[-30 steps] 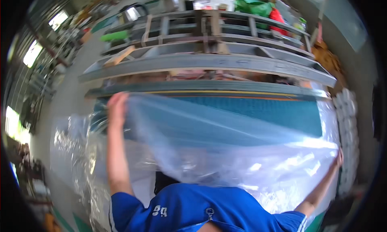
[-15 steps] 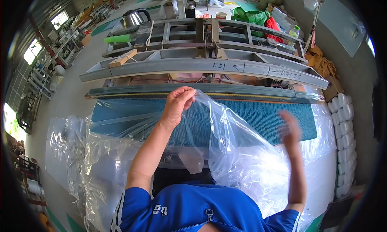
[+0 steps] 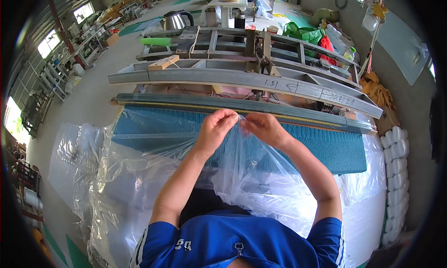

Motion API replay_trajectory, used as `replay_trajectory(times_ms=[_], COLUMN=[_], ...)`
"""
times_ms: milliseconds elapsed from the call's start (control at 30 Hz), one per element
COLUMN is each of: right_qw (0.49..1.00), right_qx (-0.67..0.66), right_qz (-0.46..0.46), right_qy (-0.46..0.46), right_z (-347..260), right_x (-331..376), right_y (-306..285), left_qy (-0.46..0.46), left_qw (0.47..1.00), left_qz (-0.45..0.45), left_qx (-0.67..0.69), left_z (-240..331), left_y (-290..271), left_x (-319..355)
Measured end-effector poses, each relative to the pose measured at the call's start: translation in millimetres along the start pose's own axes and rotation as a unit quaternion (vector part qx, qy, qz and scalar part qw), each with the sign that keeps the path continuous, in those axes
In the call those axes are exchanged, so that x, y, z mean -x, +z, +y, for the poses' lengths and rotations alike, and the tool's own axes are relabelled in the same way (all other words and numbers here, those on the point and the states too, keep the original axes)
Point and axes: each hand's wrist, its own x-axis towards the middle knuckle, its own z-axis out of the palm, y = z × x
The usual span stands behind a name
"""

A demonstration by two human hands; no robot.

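Note:
My left hand [image 3: 220, 126] is closed in a pinch on the edge of a clear plastic sheet [image 3: 233, 175]. Right beside it, my right hand [image 3: 264, 128] pinches the same film, the fingertips of both hands nearly touching. From there the sheet falls in gathered folds toward my body. Under and behind the film lies a long teal ribbed fabric [image 3: 321, 149], stretching left to right along the machine's near edge. The exact part of the film inside my fingers is too small to make out.
A metal frame machine [image 3: 209, 75] spans the far side, with a wooden block [image 3: 164, 62] on its beam and a yellow measuring tape [image 3: 186, 106] along the near bar. A kettle [image 3: 176, 20] stands behind at left. White wrapped bundles [image 3: 396, 184] are stacked at right.
My right hand has swung in from the right to meet my left hand and now pinches the film. The sheet's right part has been drawn toward the middle. The view has shifted slightly.

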Motion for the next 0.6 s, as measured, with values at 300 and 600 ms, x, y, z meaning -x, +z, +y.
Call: replay_trajectory(times_ms=[300, 600], right_qw=[0.875, 0.853], right_qx=[-0.376, -0.239], right_qz=[0.056, 0.366], right_qy=[0.299, 0.287], right_z=[69.3, 103.4], right_x=[13.4, 77.7], right_y=[6.3, -60.6], left_qy=[-0.253, -0.137], left_qw=[0.924, 0.901], left_qz=[-0.268, -0.413], left_qx=[-0.105, -0.001], left_z=[-70.0, -106.0], left_y=[-67.5, 44.4], left_x=[111.4, 118.2])
